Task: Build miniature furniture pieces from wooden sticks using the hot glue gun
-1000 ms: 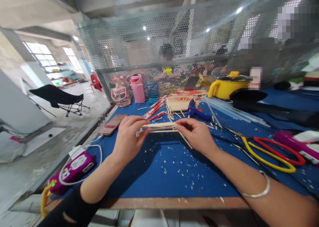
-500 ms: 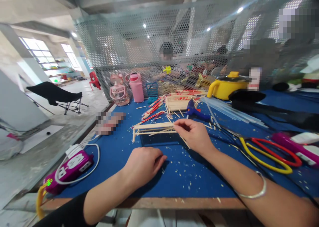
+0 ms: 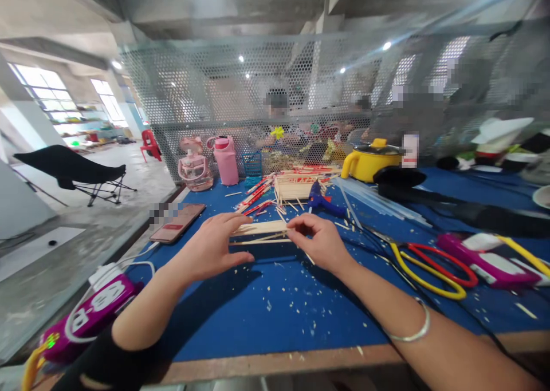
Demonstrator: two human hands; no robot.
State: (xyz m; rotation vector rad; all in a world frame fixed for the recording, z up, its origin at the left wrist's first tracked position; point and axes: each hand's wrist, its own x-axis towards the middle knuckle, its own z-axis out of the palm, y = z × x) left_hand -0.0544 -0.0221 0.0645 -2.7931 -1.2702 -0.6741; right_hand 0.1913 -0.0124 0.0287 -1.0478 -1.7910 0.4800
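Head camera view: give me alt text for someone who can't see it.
A person's right hand pinches one end of a pale stick frame; the left hand, spread open, is at the other. Around them on a blue tabletop lie a glue gun, scissors and loose sticks.

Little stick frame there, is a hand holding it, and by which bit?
Yes, the right hand holds the stick frame by its right end. The left hand is at the left end, but I can't tell whether it grips.
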